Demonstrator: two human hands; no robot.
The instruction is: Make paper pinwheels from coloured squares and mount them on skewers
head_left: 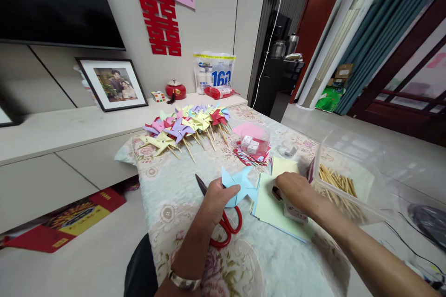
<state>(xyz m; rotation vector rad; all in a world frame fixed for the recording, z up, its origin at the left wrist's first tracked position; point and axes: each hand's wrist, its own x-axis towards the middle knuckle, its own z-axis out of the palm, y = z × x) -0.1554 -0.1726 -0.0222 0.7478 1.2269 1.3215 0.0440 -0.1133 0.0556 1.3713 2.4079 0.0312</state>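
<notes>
My left hand (219, 197) is closed around a light blue folded paper pinwheel (240, 184), pinching it above the table. Red-handled scissors (223, 225) lie under that hand, blades pointing to the far left. My right hand (296, 188) reaches down onto a stack of pale green and blue paper sheets (272, 206), its fingers curled over a small dark object at the stack's edge; I cannot make out what it is. A small white box (294, 213) sits beneath my right wrist.
A clear plastic tub (344, 185) with several wooden sticks stands at the right. Several finished coloured pinwheels (184, 127) lie at the table's far end. A small clear container with white blocks (253, 144) and pink paper (248, 129) sit mid-table. The floral tablecloth (181, 185) covers the table.
</notes>
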